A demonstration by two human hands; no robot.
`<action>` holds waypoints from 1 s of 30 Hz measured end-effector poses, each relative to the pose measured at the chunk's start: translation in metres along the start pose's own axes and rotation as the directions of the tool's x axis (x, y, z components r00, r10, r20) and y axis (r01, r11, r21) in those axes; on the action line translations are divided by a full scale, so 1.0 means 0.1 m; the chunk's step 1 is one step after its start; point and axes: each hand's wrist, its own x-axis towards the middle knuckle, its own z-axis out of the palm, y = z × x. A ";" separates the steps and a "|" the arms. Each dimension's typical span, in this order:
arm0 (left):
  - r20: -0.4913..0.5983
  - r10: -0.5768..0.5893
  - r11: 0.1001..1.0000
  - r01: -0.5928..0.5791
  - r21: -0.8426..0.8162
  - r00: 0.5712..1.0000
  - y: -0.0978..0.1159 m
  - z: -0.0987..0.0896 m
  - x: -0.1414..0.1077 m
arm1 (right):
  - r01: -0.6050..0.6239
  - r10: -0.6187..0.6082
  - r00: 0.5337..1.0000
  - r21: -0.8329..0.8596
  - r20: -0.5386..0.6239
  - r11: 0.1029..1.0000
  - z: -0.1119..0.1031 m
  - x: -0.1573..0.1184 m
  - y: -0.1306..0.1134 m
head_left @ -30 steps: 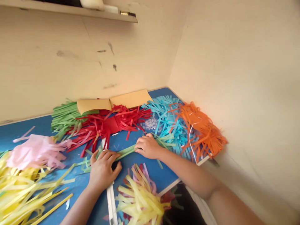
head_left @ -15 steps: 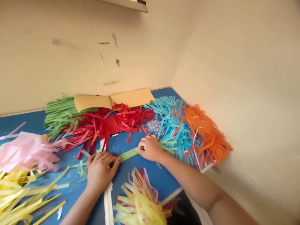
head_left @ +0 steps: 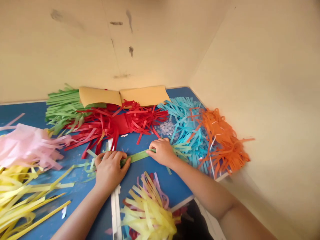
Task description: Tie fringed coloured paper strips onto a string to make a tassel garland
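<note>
A rolled or folded band of light green fringed paper (head_left: 138, 156) stretches between my two hands, just above or on the blue table (head_left: 140, 210); I cannot tell which. My left hand (head_left: 111, 166) is closed on its left end, palm down, thumb towards the middle. At the right end, my right hand (head_left: 162, 151) pinches the band between thumb and fingers. Loose green strips (head_left: 182, 150) stick out past my right hand, and more curl out to the left of my left hand. Parts of the band lie hidden under my fingers.
Red fringe (head_left: 120, 123), green fringe (head_left: 62, 106) and tan card (head_left: 143, 96) lie along the wall. Blue fringe (head_left: 188, 123) and orange fringe (head_left: 222, 140) are at right. Pink paper (head_left: 27, 145) and yellow strips (head_left: 22, 196) lie left, a yellow tassel (head_left: 150, 213) in front.
The view has tilted down a little, so the wall shelf is out of sight. My hands still hold the green band at both ends, in nearly the same pose.
</note>
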 end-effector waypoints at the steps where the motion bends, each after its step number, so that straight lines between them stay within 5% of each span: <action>1: -0.030 0.020 1.000 -0.019 0.013 0.999 0.01 -0.01 0.00 | -0.010 0.010 0.999 -0.011 -0.034 1.000 -0.02 -0.02 0.00; 3: -0.078 0.114 0.993 -0.111 0.047 0.990 0.01 -0.04 -0.01 | 0.013 -0.022 0.991 -0.073 -0.132 0.997 -0.08 -0.08 -0.02; 5: -0.084 0.230 0.971 -0.222 0.088 0.970 0.02 -0.08 -0.03 | 0.156 -0.179 0.973 -0.154 -0.148 0.976 -0.13 -0.15 -0.05; 10: -0.032 0.341 0.933 -0.334 0.132 0.940 0.08 -0.16 -0.06 | 0.500 -0.499 0.864 -0.242 0.069 0.832 -0.11 -0.16 -0.09; 13: -0.026 0.346 0.930 -0.339 0.141 0.938 0.16 -0.17 -0.02 | 0.521 -0.516 0.852 -0.261 0.091 0.813 -0.07 -0.04 -0.04; 20: -0.151 0.349 0.927 -0.316 0.202 0.925 0.24 -0.13 0.08 | 0.431 -0.424 0.902 -0.187 0.077 0.883 -0.18 0.05 -0.08; 26: -0.156 0.417 0.899 -0.381 0.218 0.895 0.20 -0.15 -0.06 | 0.604 -0.620 0.782 -0.315 0.062 0.732 -0.08 -0.06 -0.08; 30: -0.151 0.435 0.897 -0.412 0.159 0.888 0.01 -0.11 -0.21 | 0.505 -0.511 0.859 -0.171 0.006 0.846 -0.05 -0.10 0.16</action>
